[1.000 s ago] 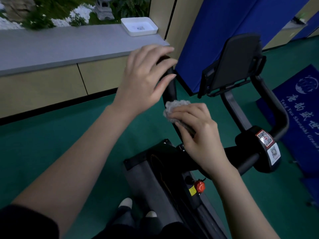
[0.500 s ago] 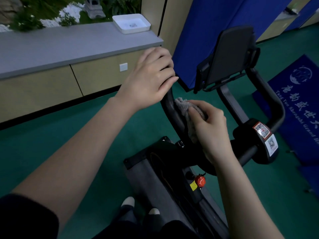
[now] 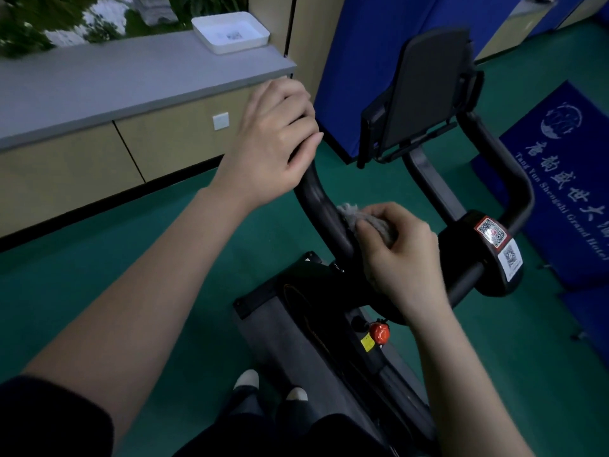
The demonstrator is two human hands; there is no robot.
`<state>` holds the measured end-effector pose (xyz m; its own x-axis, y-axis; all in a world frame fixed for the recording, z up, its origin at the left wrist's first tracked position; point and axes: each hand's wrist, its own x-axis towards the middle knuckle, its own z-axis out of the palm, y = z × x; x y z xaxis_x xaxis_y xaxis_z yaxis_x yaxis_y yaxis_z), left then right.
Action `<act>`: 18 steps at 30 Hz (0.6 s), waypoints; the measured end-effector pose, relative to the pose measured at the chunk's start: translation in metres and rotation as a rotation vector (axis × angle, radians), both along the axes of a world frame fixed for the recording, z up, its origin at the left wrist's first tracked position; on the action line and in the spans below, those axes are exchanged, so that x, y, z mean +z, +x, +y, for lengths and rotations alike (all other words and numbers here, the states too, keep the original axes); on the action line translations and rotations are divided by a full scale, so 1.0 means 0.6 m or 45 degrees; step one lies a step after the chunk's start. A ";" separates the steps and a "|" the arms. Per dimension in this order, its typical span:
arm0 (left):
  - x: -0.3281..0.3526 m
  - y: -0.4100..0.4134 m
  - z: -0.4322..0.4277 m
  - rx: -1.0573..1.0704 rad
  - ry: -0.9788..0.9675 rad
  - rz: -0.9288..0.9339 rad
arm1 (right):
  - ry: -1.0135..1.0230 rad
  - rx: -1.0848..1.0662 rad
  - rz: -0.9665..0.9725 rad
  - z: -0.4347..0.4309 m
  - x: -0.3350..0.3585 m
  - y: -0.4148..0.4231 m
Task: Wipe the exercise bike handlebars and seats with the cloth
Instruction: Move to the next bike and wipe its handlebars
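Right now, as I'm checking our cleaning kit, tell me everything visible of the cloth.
The cloth is small, grey and nubby, like terry, bunched into a wad. The right hand grips it, hiding most; a fuzzy edge pokes out past the fingers and presses against the left arm of the black handlebar.

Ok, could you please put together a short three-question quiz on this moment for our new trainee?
1. True or false: the right hand presses the cloth against the left handlebar.
2. Where is the left hand? A) flat on the floor B) wrapped round the top end of that same handlebar C) holding a spray bottle
3. Fill in: the white tray sits on the grey ____ by the window.

Key: 1 true; 2 B; 3 ledge.
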<state>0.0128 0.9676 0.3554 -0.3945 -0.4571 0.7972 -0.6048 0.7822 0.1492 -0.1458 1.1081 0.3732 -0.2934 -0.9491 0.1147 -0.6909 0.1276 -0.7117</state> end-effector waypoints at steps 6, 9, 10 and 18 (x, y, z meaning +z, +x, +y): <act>-0.001 0.000 0.002 0.002 0.008 0.000 | -0.293 0.251 0.132 0.013 -0.006 0.011; -0.002 -0.001 0.003 0.011 -0.002 -0.005 | -0.310 0.278 0.116 0.029 -0.008 -0.002; -0.001 -0.001 0.004 0.015 -0.006 -0.008 | -0.327 0.285 0.120 0.025 -0.007 0.002; 0.000 0.002 0.004 0.034 -0.037 -0.035 | -0.332 0.709 0.276 0.012 -0.002 -0.008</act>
